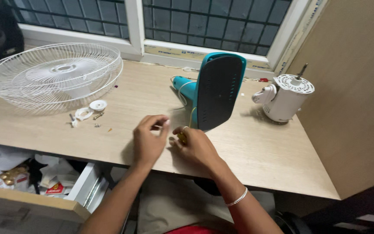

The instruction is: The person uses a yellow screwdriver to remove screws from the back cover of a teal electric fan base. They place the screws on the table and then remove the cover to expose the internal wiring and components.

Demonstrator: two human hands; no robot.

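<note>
Working low in the centre of the frame, both hands meet on the wooden table point(256, 151). The right hand point(198, 149) has its fingers curled closed around a small yellow object point(182, 138), only partly visible, so what it is cannot be told; a thin yellowish wire point(191, 116) rises from it toward the teal fan base point(217, 91) lying tipped on its side just behind. The left hand point(148, 141) sits just beside, thumb and forefinger pinched nearly together at the tips; whether anything lies between them cannot be told.

The yellow piece looks small, light and rigid, likely easy to lose from a loose grip, so a fingertip pinch around its body seems the safest hold. The wire looks thin and limp, and probably would not tolerate a hard pull; it is better taken near its end than midway.

At the upper left of the frame rests a white wire fan guard point(53, 76), with small white fittings and screws point(89, 112) scattered near it. At the right stands a white fan motor point(286, 97) with its shaft upward. An open drawer point(35, 182) shows at the lower left.
</note>
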